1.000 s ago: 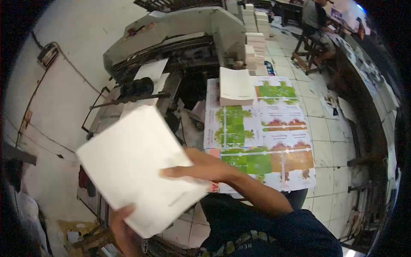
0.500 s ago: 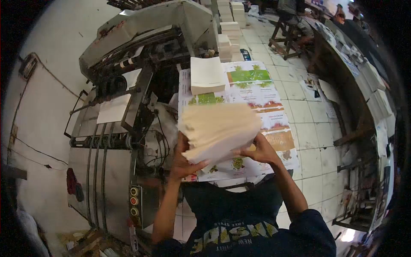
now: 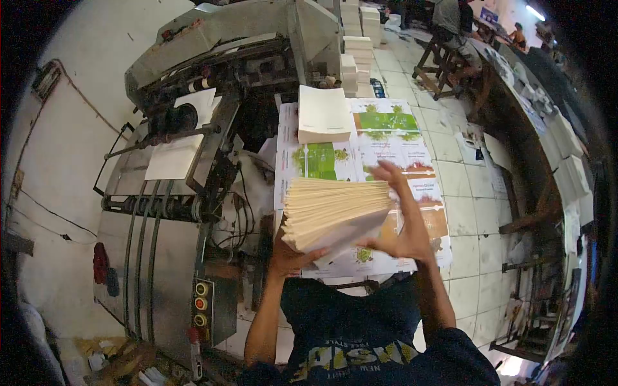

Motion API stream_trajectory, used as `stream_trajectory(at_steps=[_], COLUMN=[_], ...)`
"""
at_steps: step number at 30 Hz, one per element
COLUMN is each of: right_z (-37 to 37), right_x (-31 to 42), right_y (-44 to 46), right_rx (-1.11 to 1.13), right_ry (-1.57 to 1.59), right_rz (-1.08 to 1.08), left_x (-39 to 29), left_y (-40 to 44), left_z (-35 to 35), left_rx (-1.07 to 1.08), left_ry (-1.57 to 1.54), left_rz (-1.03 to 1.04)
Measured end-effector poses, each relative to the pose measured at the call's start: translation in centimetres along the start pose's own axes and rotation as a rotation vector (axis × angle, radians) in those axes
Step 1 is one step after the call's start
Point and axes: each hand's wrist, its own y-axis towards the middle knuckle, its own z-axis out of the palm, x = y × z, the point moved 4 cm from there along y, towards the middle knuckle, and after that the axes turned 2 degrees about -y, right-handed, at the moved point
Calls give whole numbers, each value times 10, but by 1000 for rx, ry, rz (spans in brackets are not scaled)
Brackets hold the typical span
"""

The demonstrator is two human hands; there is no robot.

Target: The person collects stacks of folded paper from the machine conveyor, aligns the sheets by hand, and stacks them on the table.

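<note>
A thick stack of folded cream paper sheets (image 3: pixel 341 202) is tilted above the printed table cover, its layered edges facing up and left. My left hand (image 3: pixel 291 257) grips the stack's lower left corner, thumb along the front and the other fingers partly hidden behind it. At the right end, my right hand (image 3: pixel 409 225) is open, fingers spread and raised, slightly blurred. Its thumb reaches toward the front of the stack; whether it touches, I cannot tell. Beyond the stack, a neat pile of cream paper (image 3: pixel 324 112) lies on the printed cover (image 3: pixel 393 151).
To the left stands a folding machine (image 3: pixel 170 225) with belts, a sheet of paper (image 3: pixel 172 157) and a button panel (image 3: pixel 201 303). Tall paper stacks (image 3: pixel 358 55) rise at the back. Along the right runs a long workbench (image 3: pixel 524 138); a person sits on a wooden stool (image 3: pixel 438 67).
My right hand has opened and lifted away from the stack's right end. The stack sits slightly lower, its layered edges now fanned out more clearly. My left hand keeps its grip.
</note>
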Motion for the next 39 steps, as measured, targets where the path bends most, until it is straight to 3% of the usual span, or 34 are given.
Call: stream_trajectory(at_steps=[1,2,3,4,6,10,12,13,16,19,20,21,24,25,27,31,33,38,39], right_z=[-9,-10,-2,8,61,48,45,47,22,-13,-21,-21,-8,-6,-15,-37,-20,33,34], right_x=[31,52,73,84,40,51,30,13,24,7,-1,-19,-82,-90,-73,13,46,7,1], right_y=[8,14,22,27,16,35,42,36,17,2,-4,-12,-44,-52,-48,-21,-4,8,10], right_rx=[32,23,68,114,434,480,582,506,301,166,154,81,15,-14,39,94,249,349,441], right_ry=[-277,-280,-463,-647,-886,-786,-944,-816,-730,-396,-304,-229,-94,-89,-46,-304,-592,-672,-657], right_rz=[-105,-98,-142,-183,-318,-269,-81,-176,-163,69,191,181,191,191,201,54,-54,-302,-237], left_x=[0,1,14,22,28,29,31,31,-8,-78,-115,-135,-120,-107,-100,-105,-107,-107,-104], left_y=[-2,-5,-5,-6,-8,-10,-7,-6,0,-8,-6,0,14,17,19,21,20,10,9], left_z=[2,3,-3,-5,-8,-17,-19,-22,-23,-4,14,28,49,55,60,62,63,64,61], left_rx=[-13,-20,9,33,60,32,-2,-22,-95,-91,-60,-26,6,95,52,34,53,-16,-27], left_ry=[38,77,354,406,398,394,423,450,654,753,897,1043,1248,1321,1336,1377,1371,1330,1330], left_rz=[-2,-4,163,213,232,193,201,212,307,331,391,455,388,345,382,339,303,266,247])
